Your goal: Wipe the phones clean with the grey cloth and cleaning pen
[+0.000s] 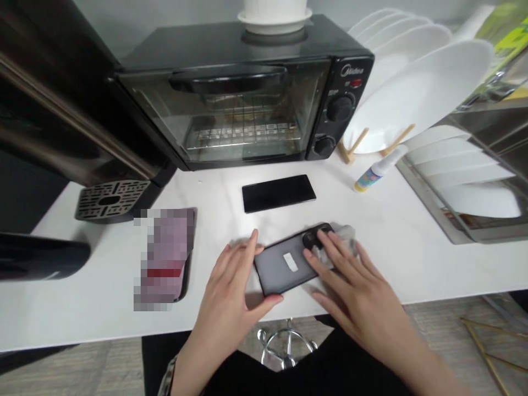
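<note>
A dark grey phone (284, 265) lies face down on the white counter (412, 247), camera bump at its far right end and a small white sticker on its back. My left hand (233, 291) grips its left end between thumb and fingers. My right hand (350, 278) presses a pale crumpled cloth (344, 236) flat against the phone's right part, near the camera bump. A second black phone (278, 193) lies screen up just behind. A third phone (165, 258), blurred out, lies to the left.
A black toaster oven (247, 104) with a white bowl on top stands at the back. White plates (412, 93) lean in a rack at the right, beside a small spray bottle (377, 173) and a metal sink tray (462, 181). A dark appliance (61, 110) is at left.
</note>
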{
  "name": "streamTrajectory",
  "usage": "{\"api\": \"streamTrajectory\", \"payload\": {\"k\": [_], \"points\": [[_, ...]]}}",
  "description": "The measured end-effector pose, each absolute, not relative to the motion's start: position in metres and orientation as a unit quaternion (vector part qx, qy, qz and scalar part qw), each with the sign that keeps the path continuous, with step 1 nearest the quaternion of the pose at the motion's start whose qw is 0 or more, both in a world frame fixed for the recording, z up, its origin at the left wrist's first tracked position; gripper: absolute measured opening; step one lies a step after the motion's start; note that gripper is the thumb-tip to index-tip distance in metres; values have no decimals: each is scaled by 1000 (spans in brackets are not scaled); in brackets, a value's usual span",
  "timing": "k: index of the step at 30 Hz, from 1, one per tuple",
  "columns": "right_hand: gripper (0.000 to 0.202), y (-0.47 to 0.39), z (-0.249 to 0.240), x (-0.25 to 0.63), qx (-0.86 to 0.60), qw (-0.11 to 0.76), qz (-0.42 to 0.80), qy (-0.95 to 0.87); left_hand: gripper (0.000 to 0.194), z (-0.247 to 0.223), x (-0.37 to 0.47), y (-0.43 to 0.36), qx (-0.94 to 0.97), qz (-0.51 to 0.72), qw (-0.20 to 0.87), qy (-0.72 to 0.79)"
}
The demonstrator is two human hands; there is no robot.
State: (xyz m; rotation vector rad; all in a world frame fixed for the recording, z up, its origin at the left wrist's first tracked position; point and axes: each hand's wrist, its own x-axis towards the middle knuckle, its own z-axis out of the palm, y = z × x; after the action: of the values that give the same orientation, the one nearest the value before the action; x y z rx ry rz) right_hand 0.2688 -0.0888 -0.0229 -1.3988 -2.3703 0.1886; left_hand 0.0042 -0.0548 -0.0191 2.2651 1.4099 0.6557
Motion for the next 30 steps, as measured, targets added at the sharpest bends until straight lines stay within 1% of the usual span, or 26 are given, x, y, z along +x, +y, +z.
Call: {"api": "streamTrajectory", "payload": {"k": [3, 8, 10, 12, 14, 18, 22, 24, 25, 28, 30], "points": [[75, -78, -20, 268, -544, 191, 55, -815, 114, -18, 3, -56, 811, 224, 194, 505], [75, -60, -24, 241, -557, 240, 34, -794, 113, -20, 5, -55, 809, 226, 195, 506], [67, -60, -28, 245, -565, 265, 8, -781, 115, -20, 6, -54, 808, 236, 197, 502], [53, -64, -33, 252, -597, 277, -19, -753, 117, -19, 7, -54, 807, 250, 202, 496], [47, -68, -37, 253, -623, 264, -20, -736, 119, -19, 8, -54, 805, 268, 208, 487], [52, -71, -36, 215, -632, 229, 15, -740, 120, -23, 8, -53, 808, 291, 207, 468], [56, -81, -25, 180, -505, 205, 69, -836, 110, -28, 5, -53, 813, 286, 181, 474], [55, -93, -22, 194, -448, 195, 73, -870, 107, -28, 4, -55, 812, 283, 172, 480], [54, -99, -23, 207, -443, 190, 66, -874, 107, -27, 4, -55, 812, 286, 173, 479], [53, -102, -29, 248, -529, 186, 20, -828, 111, -25, 6, -54, 812, 293, 186, 469], [58, -90, -33, 251, -596, 195, 0, -779, 114, -24, 8, -52, 814, 292, 198, 462]]}}
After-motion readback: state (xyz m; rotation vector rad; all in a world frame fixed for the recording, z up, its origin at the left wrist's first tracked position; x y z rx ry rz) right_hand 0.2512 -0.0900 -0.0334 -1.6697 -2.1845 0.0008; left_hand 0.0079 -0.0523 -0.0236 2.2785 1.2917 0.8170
